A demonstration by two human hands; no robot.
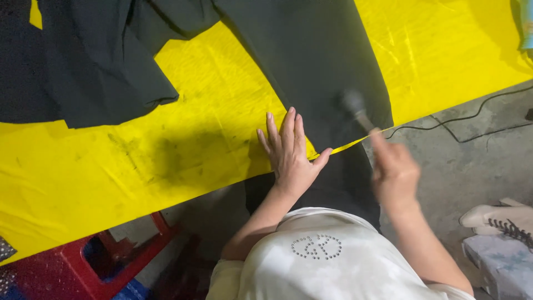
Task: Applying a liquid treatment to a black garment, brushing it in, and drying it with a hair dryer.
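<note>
Left hand (288, 153) lies open and flat, pinning dark fabric (316, 66) at the yellow surface's (183, 128) edge; right hand (393, 169) grips a blurred, hammer-like tool (355, 108) mid-strike above the fabric, so the next blow needs aim clear of the fingers.

Work table covered by a bright yellow, smudged sheet (183, 150), long dark green-black cloth panel (311, 61) laid flat across it and draped over the near edge, second crumpled dark cloth piece (89, 61) spread at the far left corner

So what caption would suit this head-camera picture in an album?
Left hand flat on dark fabric over a yellow table; right hand swings a blurred tool.
</note>
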